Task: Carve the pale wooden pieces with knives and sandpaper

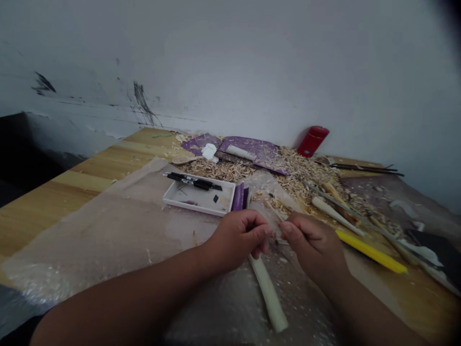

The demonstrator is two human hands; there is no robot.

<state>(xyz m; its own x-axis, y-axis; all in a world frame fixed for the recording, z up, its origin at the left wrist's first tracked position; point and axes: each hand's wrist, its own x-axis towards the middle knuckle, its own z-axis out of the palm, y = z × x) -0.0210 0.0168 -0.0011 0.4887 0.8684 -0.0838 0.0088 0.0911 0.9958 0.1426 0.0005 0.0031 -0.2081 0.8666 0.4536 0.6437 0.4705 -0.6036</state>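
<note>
Pale wooden stick point(269, 295) below two closed hands on a shaving-strewn bench point(90, 179).
Head view: the stick slants across the plastic sheet point(133, 216), its upper end at the left hand point(234, 238); left and right hand point(315, 242) each press thumb to curled fingers, any small thing pinched too blurred to tell. Wood shavings point(288, 166) heap toward the bench's far edge, near a red container point(312, 141).
</note>
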